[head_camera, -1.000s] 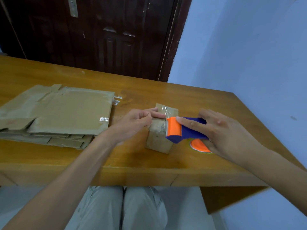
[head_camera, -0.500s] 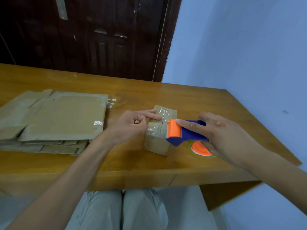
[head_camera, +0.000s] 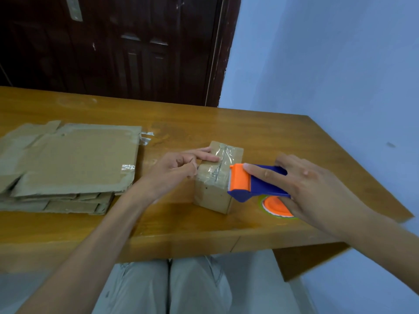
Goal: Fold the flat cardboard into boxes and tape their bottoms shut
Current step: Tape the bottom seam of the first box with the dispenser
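Note:
A small folded cardboard box (head_camera: pixel 213 196) stands on the wooden table (head_camera: pixel 260 137), its upward face covered with shiny clear tape. My left hand (head_camera: pixel 179 168) holds the box at its left side, fingers lying over the taped top edge. My right hand (head_camera: pixel 317 189) grips a blue and orange tape dispenser (head_camera: pixel 256 182), index finger stretched along its top. The dispenser's orange cutter end presses against the box's right top edge. A stack of flat cardboard (head_camera: pixel 74 159) lies on the table to the left.
The table's right edge runs close to a light blue wall (head_camera: pixel 340 64). A dark wooden door (head_camera: pixel 113 46) stands behind the table. My knees (head_camera: pixel 170 288) show below the table's front edge. Loose tape scraps (head_camera: pixel 146 137) stick out beside the flat stack.
The view shifted slightly. The dispenser stays pressed at the box's right edge, and my left hand keeps holding the box's left side; little else differs.

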